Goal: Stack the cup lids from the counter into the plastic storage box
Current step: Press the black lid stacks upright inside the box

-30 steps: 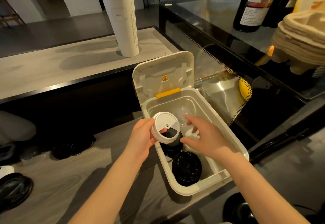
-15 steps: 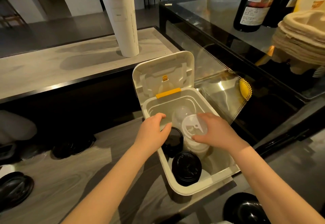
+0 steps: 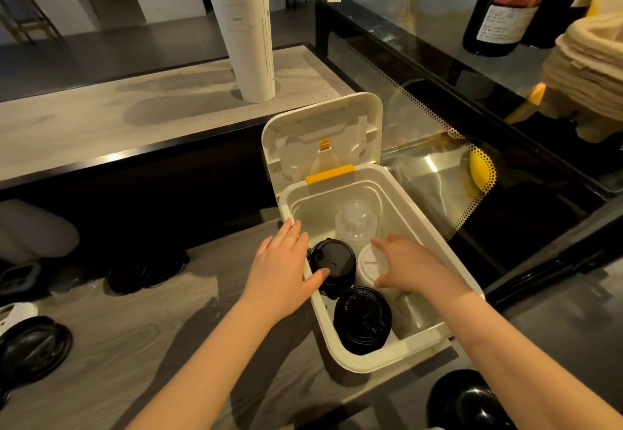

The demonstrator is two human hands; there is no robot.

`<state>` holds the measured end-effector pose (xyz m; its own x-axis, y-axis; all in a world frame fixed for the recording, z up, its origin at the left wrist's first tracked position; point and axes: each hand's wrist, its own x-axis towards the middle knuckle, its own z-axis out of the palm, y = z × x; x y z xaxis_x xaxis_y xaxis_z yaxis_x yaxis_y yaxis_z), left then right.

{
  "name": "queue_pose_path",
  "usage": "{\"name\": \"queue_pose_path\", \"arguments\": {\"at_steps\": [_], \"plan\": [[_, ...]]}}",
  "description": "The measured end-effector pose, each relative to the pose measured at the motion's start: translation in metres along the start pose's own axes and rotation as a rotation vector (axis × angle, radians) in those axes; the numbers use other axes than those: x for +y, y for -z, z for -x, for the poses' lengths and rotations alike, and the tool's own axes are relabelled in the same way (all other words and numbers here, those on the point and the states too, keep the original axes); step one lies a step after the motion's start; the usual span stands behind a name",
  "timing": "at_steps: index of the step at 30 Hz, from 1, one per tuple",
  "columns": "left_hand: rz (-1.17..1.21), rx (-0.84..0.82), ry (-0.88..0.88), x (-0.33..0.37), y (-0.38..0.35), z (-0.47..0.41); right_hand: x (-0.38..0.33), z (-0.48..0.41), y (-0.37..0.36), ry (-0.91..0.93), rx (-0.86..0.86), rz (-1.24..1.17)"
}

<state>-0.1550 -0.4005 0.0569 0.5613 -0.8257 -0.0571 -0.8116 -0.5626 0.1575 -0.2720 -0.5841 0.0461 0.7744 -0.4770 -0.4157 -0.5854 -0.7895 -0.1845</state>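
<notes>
Both hands open: left hand [image 3: 281,269] on box [image 3: 435,251] rim, right hand [image 3: 409,266] on white lid [image 3: 369,266]

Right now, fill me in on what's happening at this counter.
A person is packing cup lids into an open white storage box on the counter. The right hand rests on a white lid stack inside the box. The left hand lies over the box's near wall, thumb against a black lid stack. Another black stack and clear dome lids are also inside. More black lids wait on the counter at left.
</notes>
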Motion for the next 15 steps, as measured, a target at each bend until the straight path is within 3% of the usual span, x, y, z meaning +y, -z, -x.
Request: {"name": "queue_pose_path", "arguments": {"at_steps": [7, 15], "plan": [[0.012, -0.003, 0.01, 0.0, -0.001, 0.003, -0.018, -0.004, -0.001, -0.093, 0.041, 0.139], [0.064, 0.029, -0.001, -0.012, 0.002, 0.01, -0.029, 0.005, 0.006, -0.091, 0.128, 0.032]]}}
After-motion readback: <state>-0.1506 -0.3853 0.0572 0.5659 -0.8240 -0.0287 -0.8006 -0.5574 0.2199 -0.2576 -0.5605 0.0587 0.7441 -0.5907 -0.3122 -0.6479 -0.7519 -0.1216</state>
